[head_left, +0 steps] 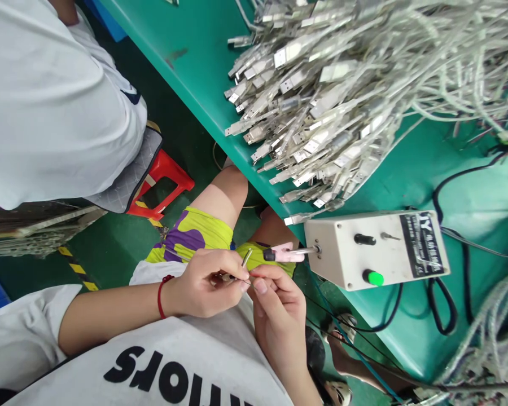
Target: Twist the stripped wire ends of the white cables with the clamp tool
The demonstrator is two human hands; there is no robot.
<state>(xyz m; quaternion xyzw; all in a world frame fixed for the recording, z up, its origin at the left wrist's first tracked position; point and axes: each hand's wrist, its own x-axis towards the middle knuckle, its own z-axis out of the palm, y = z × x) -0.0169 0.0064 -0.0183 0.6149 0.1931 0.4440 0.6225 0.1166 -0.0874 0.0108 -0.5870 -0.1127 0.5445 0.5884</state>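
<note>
My left hand (pixel 214 282), a red cord round its wrist, is closed in front of my lap. A thin metal-tipped piece (pixel 247 257) sticks up from between its thumb and fingers; most of it is hidden in the grip, so its kind does not show. My right hand (pixel 277 301) touches the left fingertips, its thumb and forefinger pinched together. What lies in that pinch is too small to make out. Just beyond the right hand is a beige machine box (pixel 334 248) with a black knob, a toggle switch and a green button. Its shaft (pixel 285 252) is wrapped in pink and black.
A large heap of clear USB cables (pixel 305 107) covers the far part of the green table (pixel 207 73). More cables (pixel 491 332) lie at the right. Black cords run beside the box. At left a person in a white shirt (pixel 55 107) sits by a red stool (pixel 165 186).
</note>
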